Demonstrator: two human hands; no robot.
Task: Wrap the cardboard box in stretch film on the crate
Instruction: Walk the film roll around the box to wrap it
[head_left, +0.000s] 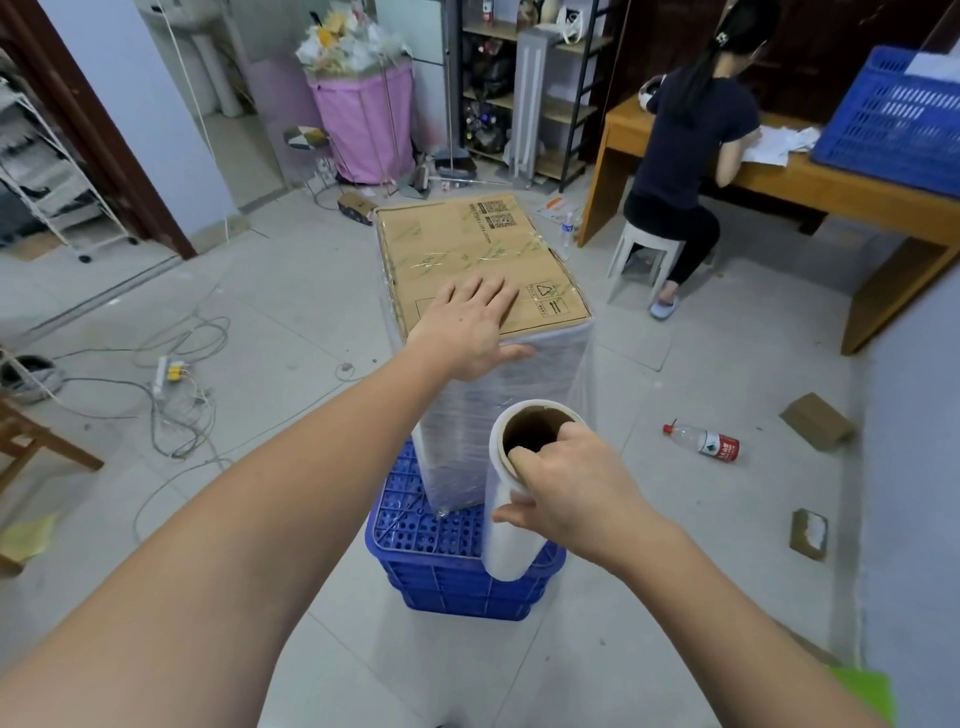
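Pale floor tiles (291, 291) cover the room, with loose cables and a power strip (169, 371) lying to the left and a plastic bottle (702, 442) with a red label lying on its side to the right. At centre stands a blue crate (415, 540), upside down, its perforated base facing up. The cardboard box (478, 254) stands upright on that base, toward the far side of the crate. Stretch film (519, 410) already covers the visible vertical sides of the box; the brown top face, printed with codes and handling symbols, is bare apart from some film at its edges.

Left hand (467, 327): laid flat on the near part of the box top, fingers straight and slightly spread, thumb hanging over the near top edge against the film. It presses on the box and grips nothing.

Right hand (566, 488): clamped on the film roll (511, 519). Two fingers hook into the open cardboard core at the top end; the thumb presses on the outer film surface below the rim. The roll is held upright, just in front of the near right corner of the box and above the near right part of the crate.

Background: a second person (685, 150) sits on a white stool (641, 254) at a wooden table (857, 197) carrying another blue crate (893, 119). A pink bin (363, 124) overflowing with waste stands by the far wall
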